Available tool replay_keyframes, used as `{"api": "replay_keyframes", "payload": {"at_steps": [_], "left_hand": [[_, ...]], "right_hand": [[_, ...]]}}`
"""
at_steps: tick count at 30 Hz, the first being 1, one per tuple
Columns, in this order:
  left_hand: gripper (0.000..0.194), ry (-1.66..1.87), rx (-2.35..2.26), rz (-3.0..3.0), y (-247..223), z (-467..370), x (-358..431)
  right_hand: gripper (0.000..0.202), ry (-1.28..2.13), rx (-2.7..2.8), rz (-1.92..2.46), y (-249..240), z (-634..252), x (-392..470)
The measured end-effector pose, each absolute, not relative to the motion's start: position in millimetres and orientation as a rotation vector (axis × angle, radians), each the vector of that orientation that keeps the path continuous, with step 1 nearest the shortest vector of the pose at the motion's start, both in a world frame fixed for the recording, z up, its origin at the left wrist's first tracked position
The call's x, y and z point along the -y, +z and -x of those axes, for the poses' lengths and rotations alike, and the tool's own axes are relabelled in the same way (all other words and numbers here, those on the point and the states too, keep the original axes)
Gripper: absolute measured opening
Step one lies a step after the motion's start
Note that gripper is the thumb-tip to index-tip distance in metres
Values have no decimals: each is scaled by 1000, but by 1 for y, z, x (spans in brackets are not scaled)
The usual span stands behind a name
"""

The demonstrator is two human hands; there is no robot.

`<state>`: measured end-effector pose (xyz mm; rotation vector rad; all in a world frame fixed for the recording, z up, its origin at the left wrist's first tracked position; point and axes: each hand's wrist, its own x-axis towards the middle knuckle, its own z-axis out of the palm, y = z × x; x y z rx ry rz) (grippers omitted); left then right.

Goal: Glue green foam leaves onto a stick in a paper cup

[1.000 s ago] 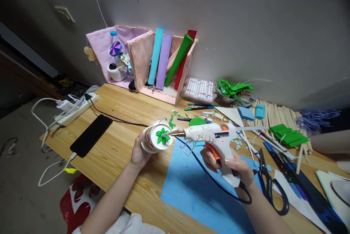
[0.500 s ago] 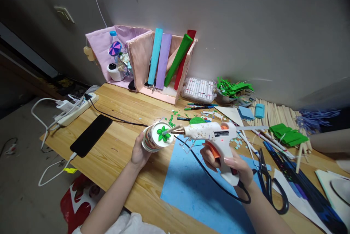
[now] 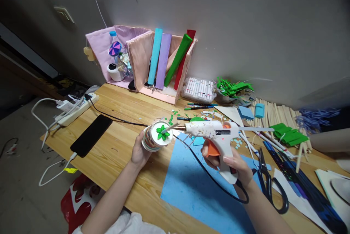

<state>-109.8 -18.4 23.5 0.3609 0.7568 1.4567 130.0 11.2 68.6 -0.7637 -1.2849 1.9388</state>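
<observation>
My left hand is wrapped around a paper cup tilted toward me, its pale round end facing up. Green leaf shapes form a flower-like ring on that end, and a thin stick rises from their middle. In my right hand is a white hot glue gun, gripped by its handle with fingers at the orange trigger. Its nozzle points left at the stick, close to it; whether they touch I cannot tell. A pale glue stick juts from the gun's back.
A blue sheet lies under the gun and its black cord. Black scissors rest at the right, a phone and a power strip at the left. Behind stand a fabric-lined box, markers and wooden sticks.
The glue gun has shifted slightly to the right, its nozzle a little farther from the leaf ring. More of the orange trigger shows. The cup has barely moved.
</observation>
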Motion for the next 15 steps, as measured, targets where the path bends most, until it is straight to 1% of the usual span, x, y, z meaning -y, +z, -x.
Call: {"api": "replay_keyframes", "payload": {"at_steps": [9, 15], "left_hand": [[41, 1475, -816, -304, 21, 111, 17], [44, 1494, -881, -269, 22, 111, 17]], "right_hand": [[42, 1869, 1300, 737, 71, -126, -12], [42, 1703, 1435, 767, 65, -128, -12]]}}
